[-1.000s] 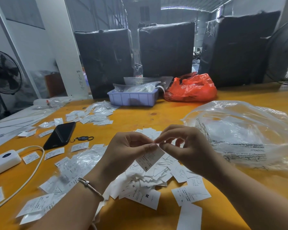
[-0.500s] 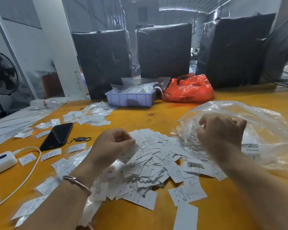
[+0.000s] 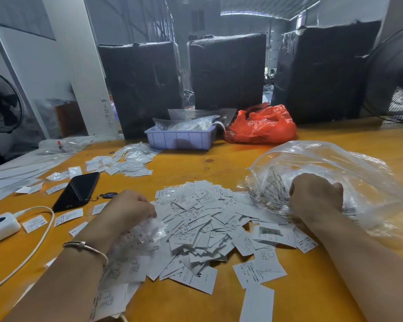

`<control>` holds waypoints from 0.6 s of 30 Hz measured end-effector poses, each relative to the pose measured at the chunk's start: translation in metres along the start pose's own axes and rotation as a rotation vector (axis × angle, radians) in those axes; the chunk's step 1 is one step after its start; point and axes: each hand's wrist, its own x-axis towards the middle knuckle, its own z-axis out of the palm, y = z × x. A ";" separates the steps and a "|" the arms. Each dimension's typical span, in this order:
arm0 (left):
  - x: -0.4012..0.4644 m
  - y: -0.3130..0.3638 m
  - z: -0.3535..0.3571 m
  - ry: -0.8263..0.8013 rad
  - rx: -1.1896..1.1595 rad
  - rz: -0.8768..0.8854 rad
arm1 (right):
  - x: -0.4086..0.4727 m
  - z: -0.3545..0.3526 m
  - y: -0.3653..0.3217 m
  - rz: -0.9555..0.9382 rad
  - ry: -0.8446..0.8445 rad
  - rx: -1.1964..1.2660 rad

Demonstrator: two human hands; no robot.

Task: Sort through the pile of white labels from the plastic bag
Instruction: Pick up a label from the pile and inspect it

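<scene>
- The right hand (image 3: 315, 196) was curled into a fist at the mouth of the bag (image 3: 330, 173), knuckles up; it looked to be gripping the clear plastic, probably to steady or shift the bag so more labels could come out, though what lay under the fingers was hidden.
- The left hand (image 3: 128, 209) was curled too, fingers tucked down at the left edge of the pile (image 3: 203, 228), over a blurred bunch of small clear sleeves. It seemed to hold something, but I cannot tell for certain.
- The pile lay on the tabletop (image 3: 196, 163) between the two hands, spread loose and overlapping, size letters such as S, M, L and XL facing up, which suited reading and picking by size.
- The bag sat just right of the pile, touching its edge, its mouth turned toward the labels.
- Stray labels (image 3: 68, 216) lay singly to the left, near a phone (image 3: 77, 190) and a white charger (image 3: 0, 225) with its cable; whether they were sorted, I cannot say.
- Farther back, a second heap (image 3: 126, 163) of labels and sleeves sat before a lilac tray (image 3: 179, 138) and a red bag (image 3: 263, 126), likely set aside from the working area.
</scene>
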 end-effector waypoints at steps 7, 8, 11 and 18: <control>-0.001 -0.002 0.005 0.064 0.193 0.000 | 0.005 0.005 0.000 -0.018 0.055 0.049; -0.001 -0.002 0.006 0.076 0.209 0.010 | 0.005 0.006 0.000 -0.025 0.025 0.035; -0.003 0.000 0.009 0.128 0.242 0.063 | 0.005 0.008 0.000 -0.043 0.023 -0.028; -0.013 0.012 0.025 0.179 0.060 0.247 | 0.003 0.007 0.000 -0.045 0.182 0.116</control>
